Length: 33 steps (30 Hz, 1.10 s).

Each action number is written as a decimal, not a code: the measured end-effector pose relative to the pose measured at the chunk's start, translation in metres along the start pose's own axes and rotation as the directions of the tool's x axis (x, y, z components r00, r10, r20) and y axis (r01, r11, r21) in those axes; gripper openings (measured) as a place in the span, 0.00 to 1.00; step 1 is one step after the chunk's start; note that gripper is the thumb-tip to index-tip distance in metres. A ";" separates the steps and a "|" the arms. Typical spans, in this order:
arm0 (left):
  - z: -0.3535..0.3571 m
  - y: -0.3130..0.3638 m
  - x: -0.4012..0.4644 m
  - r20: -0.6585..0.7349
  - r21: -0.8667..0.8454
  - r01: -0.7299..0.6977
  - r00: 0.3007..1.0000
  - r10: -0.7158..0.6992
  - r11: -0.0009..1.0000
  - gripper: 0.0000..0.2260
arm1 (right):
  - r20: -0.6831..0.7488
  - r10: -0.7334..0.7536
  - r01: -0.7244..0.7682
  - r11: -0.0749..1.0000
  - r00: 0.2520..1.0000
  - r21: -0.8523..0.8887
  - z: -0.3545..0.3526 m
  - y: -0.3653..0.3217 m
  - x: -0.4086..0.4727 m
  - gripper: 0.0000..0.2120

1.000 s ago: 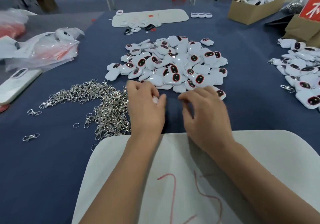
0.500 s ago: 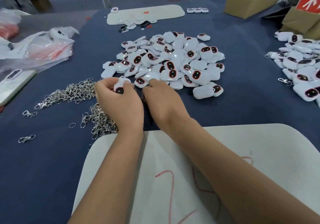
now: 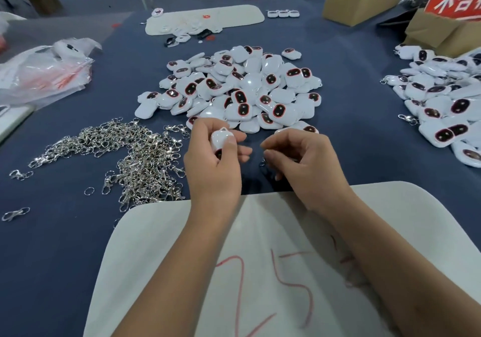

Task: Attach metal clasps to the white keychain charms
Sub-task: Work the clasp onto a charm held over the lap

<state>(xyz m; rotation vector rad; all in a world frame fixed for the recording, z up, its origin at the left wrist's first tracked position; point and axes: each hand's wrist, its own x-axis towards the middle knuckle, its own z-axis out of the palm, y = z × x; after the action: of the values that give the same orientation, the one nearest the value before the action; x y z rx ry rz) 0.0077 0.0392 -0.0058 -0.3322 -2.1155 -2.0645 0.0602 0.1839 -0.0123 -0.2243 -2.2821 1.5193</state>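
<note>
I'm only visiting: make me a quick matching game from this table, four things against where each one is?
Things:
1. metal clasps pile
2. single white charm
3. cardboard box
4. plastic bag

Places:
A. far right corner of the table
B. held in the left hand
C. left edge of the table
D. on the blue cloth, left of the hands

Pairs: 1-D, 2-B, 3-A, 4-C
</note>
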 end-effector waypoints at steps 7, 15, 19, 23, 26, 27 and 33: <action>-0.005 -0.001 -0.006 0.090 0.091 -0.019 0.996 0.011 0.996 0.17 | -0.006 -0.076 0.076 0.995 0.997 0.067 0.000 0.002 -0.001 0.12; 0.001 -0.001 0.004 0.240 0.241 -0.034 0.970 -0.026 0.970 0.05 | -0.122 -0.010 0.036 0.976 0.992 0.216 0.000 0.008 0.001 0.08; 0.002 -0.004 0.008 0.273 0.232 -0.040 0.962 -0.026 0.972 0.06 | -0.186 -0.004 0.032 0.988 0.983 0.149 0.001 0.010 0.002 0.07; 0.004 -0.006 0.009 0.300 0.260 -0.068 0.954 -0.014 0.963 0.08 | -0.177 -0.019 0.047 0.987 0.984 0.151 0.003 0.008 0.001 0.07; 0.004 -0.008 0.009 0.285 0.257 -0.063 0.958 -0.014 0.964 0.08 | -0.180 -0.049 0.074 0.987 0.982 0.140 0.003 0.007 0.001 0.08; 0.005 -0.008 0.009 0.281 0.248 -0.062 0.960 -0.011 0.967 0.07 | -0.183 -0.051 0.077 0.988 0.982 0.137 0.003 0.008 0.001 0.09; 0.003 -0.008 0.011 0.258 0.185 -0.032 0.966 -0.017 0.982 0.05 | -0.126 -0.017 0.022 0.999 0.992 0.039 0.003 0.010 0.005 0.05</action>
<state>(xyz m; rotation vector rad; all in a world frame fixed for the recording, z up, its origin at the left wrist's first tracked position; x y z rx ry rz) -0.0050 0.0426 -0.0104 -0.6113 -2.4308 -1.8846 0.0538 0.1869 -0.0209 -0.2776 -2.1475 1.4958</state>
